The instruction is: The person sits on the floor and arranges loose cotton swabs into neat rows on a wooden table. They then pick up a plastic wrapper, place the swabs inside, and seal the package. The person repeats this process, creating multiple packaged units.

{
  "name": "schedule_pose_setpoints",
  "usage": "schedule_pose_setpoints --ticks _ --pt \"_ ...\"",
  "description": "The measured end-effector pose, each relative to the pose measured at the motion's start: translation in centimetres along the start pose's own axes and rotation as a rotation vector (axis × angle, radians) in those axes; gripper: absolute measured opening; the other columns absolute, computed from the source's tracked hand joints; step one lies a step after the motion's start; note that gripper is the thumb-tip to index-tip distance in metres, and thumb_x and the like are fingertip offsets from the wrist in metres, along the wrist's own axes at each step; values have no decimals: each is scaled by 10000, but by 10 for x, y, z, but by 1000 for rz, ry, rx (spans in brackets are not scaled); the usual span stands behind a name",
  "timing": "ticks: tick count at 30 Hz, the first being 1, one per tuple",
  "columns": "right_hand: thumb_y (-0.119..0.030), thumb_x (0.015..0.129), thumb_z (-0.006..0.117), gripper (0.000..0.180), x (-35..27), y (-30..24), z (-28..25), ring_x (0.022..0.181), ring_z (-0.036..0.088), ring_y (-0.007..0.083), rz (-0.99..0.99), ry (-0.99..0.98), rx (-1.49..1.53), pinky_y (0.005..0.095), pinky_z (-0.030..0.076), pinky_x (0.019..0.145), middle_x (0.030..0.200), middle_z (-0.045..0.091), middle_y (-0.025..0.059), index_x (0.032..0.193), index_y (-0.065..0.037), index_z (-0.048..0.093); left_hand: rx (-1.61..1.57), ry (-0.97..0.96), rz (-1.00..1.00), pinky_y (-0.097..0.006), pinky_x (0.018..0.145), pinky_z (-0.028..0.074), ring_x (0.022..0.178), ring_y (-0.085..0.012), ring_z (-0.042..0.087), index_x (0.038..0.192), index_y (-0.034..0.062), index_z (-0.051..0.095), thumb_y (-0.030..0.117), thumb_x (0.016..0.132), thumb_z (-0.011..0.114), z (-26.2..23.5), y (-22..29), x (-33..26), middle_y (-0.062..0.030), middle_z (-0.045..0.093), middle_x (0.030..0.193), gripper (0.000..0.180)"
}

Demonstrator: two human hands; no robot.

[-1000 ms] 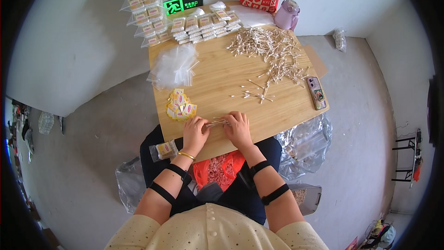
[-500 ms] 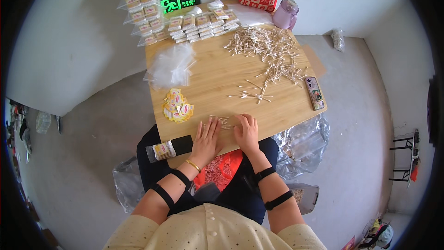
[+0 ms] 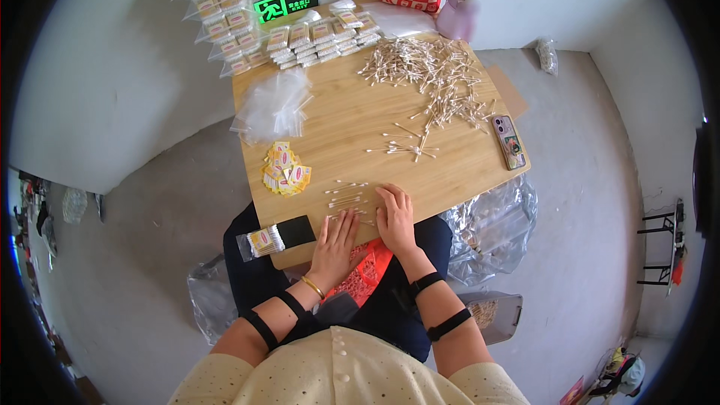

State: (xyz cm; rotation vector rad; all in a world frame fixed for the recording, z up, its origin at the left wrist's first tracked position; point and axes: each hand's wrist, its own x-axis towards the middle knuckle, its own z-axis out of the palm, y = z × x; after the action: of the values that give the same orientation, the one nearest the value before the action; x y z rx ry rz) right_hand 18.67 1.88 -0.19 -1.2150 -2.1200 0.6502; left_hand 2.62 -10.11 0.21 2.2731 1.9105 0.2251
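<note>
Swabs (image 3: 346, 199) lie loose on the bench (image 3: 450, 172), just ahead of my left grip (image 3: 335, 244) and touching its fingertips; that hand rests flat, fingers spread, holding nothing. My right grip (image 3: 395, 219), just beside it, also lies open and empty on the wood. Yellow packets (image 3: 285, 171) sit farther ahead to the left, a phone (image 3: 508, 141) well off right.

We see bright, even daylight with no single clear source. Shadows are soft: a faint one lies under the table (image 3: 480, 172) edge. The grey floor (image 3: 592, 142) and white wall (image 3: 112, 67) look slightly washed out, and the plastic bag (image 3: 491, 225) shows mild glare. Fisheye distortion is strong (straight edges bow, black vignette rings the frame). The centre is sharp; the rim smears.
</note>
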Motion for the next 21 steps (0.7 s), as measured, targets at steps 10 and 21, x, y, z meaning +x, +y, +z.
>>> schedule_pose_setpoints --ticks 10,21 --pt "-26 889 595 420 -2 2 1 1350 466 387 -15 -1 -25 492 366 1164 1380 546 169 1308 -46 589 79 36 -48 -565 1274 89 1572 -339 210 1568 -60 320 576 945 597 5 -3 -10 -235 287 1657 932" --pt "-31 913 577 392 -2 2 2 1360 457 389 1 -12 -20 496 355 1173 1386 542 167 1304 -54 598 44 87 -127 -535 1286 37 1587 -355 145 1553 -121 289 580 918 623 1 0 14 -273 234 1665 1003"
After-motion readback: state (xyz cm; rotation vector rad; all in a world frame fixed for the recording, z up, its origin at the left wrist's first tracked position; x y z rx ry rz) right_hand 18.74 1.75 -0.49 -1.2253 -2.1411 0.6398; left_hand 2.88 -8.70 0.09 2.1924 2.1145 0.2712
